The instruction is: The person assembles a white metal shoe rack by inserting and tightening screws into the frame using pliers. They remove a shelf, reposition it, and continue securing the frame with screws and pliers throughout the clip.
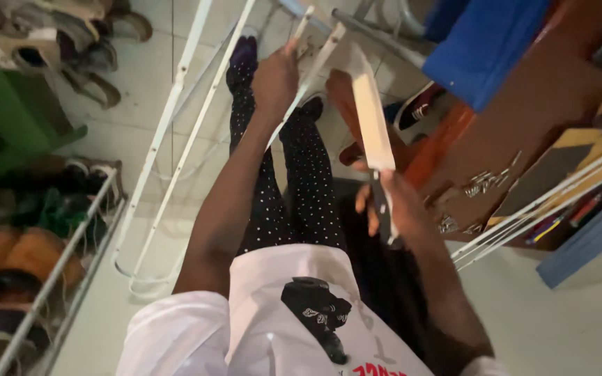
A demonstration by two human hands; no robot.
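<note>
Tiled floor (141, 132), upper left. Left hand (275, 76) clamped on white metal frame (315, 56); right hand (391, 209) clamped on broad-bladed knife (372, 125), frame centre.

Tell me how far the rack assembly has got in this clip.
Partly done: one white ladder-shaped frame lies joined on the floor. In hand: the left hand grips another white frame piece, the right hand holds a knife. Left: loose screws on the brown surface, more rods unattached.
</note>
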